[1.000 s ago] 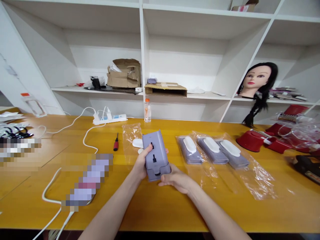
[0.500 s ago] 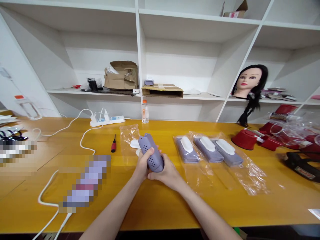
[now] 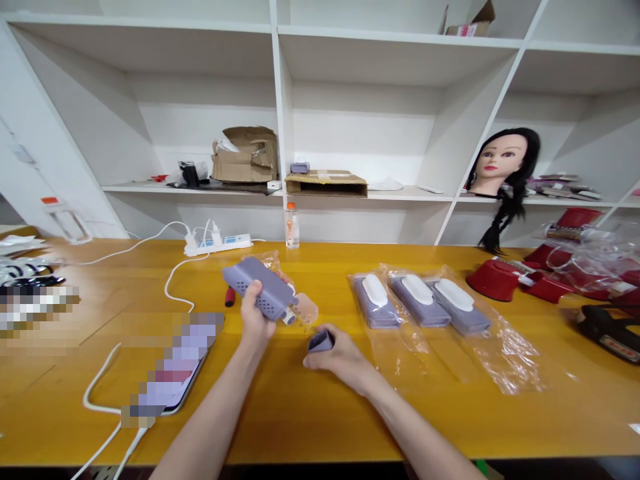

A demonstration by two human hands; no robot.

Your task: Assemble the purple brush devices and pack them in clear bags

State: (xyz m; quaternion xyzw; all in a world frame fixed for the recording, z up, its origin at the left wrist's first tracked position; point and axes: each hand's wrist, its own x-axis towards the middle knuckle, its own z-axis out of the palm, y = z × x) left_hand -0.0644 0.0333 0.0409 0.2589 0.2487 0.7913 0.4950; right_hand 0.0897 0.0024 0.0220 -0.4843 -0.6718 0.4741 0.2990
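Note:
My left hand (image 3: pixel 257 319) is wrapped round a purple perforated plastic housing (image 3: pixel 257 283), tilted with its open end toward the right. A thin coil spring (image 3: pixel 303 319) sticks out of that end, beside small white parts (image 3: pixel 289 316). My right hand (image 3: pixel 345 357) grips a small purple end cap (image 3: pixel 321 341), held just apart from the housing, its hollow side dark. Behind the spring shows a pale rounded piece (image 3: pixel 307 307), not clear what it is. The housing partly covers a red-handled screwdriver (image 3: pixel 229 297) and a clear plastic bag (image 3: pixel 270 259) on the table.
On the right lie several bagged purple units (image 3: pixel 380 315) with white oval pieces on top. Red plastic parts (image 3: pixel 493 280) and a black tool (image 3: pixel 607 333) are farther right. A phone (image 3: pixel 180 367) with white cables, a power strip (image 3: pixel 220 244) and a bottle (image 3: pixel 292 230) stand around.
The end cap has come off the housing, exposing the spring. My left hand has moved left with the housing, now tilted the other way; my right hand has drawn slightly right with the cap.

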